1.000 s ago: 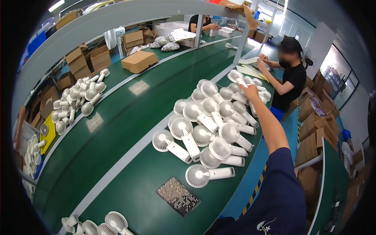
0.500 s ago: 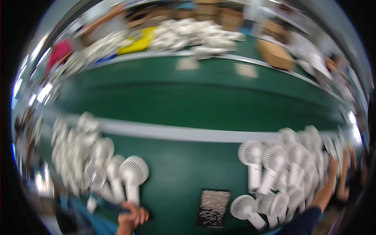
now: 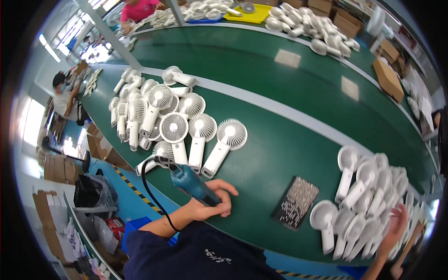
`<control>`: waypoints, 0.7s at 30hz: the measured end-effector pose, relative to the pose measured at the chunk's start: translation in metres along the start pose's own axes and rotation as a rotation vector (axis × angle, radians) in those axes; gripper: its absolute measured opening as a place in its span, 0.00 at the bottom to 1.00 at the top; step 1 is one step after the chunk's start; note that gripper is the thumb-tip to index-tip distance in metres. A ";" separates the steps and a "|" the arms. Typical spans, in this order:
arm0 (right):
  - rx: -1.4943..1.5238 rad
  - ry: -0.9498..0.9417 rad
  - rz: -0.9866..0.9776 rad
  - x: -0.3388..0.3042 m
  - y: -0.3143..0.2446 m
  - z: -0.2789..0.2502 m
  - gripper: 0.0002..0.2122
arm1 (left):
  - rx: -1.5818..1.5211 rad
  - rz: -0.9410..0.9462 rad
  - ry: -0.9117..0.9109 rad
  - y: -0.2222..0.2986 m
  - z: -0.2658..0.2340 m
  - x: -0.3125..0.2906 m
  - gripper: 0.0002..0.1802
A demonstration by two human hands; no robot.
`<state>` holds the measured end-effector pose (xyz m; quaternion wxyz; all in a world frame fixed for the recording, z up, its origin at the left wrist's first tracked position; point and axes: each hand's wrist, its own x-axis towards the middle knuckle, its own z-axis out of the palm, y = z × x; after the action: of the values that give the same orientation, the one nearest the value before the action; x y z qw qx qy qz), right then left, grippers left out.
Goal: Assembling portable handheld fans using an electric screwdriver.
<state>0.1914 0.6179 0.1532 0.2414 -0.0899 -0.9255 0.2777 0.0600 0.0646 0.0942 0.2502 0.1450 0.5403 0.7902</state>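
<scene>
My left hand (image 3: 215, 201) is wrapped around a teal electric screwdriver (image 3: 191, 183), which has a metal hanger and a black cord at its far end. Beyond that hand lies a pile of white handheld fans (image 3: 173, 127) with round grilles. The nearest of them, a single white fan (image 3: 225, 147), rests on the green bench with its handle toward me. At far right, my right hand (image 3: 395, 228) reaches over the outer edge of a second heap of white fans (image 3: 366, 175). Its fingers look apart and slightly blurred, and I see nothing held in them.
A black tray (image 3: 295, 203) full of small metal screws lies between the two heaps. Past a pale divider (image 3: 280, 111) runs a green belt (image 3: 224, 53), with more fans, a yellow tray (image 3: 254, 13) and cartons behind it. Another person's arm (image 3: 409, 247) is beside my right hand.
My view has swung left and cleared of blur, so the benches appear tilted and shifted right. My left hand still has the screwdriver; my right arm still reaches to the right-hand heap.
</scene>
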 end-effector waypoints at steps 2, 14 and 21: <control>-0.056 -0.346 -0.288 -0.032 -0.087 0.056 0.31 | 0.181 0.042 0.036 -0.003 0.006 -0.006 0.18; 1.357 -0.109 -0.170 -0.120 -0.262 0.251 0.28 | 0.861 0.228 -0.381 0.024 0.039 -0.017 0.49; 1.432 0.111 -0.108 -0.084 -0.266 0.220 0.38 | 1.836 0.292 0.048 0.020 -0.093 0.024 0.32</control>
<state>0.1462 0.2678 0.1075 0.3012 0.1223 -0.5059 0.7990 -0.0111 -0.0008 0.0768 -0.0756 0.3364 0.9353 0.0792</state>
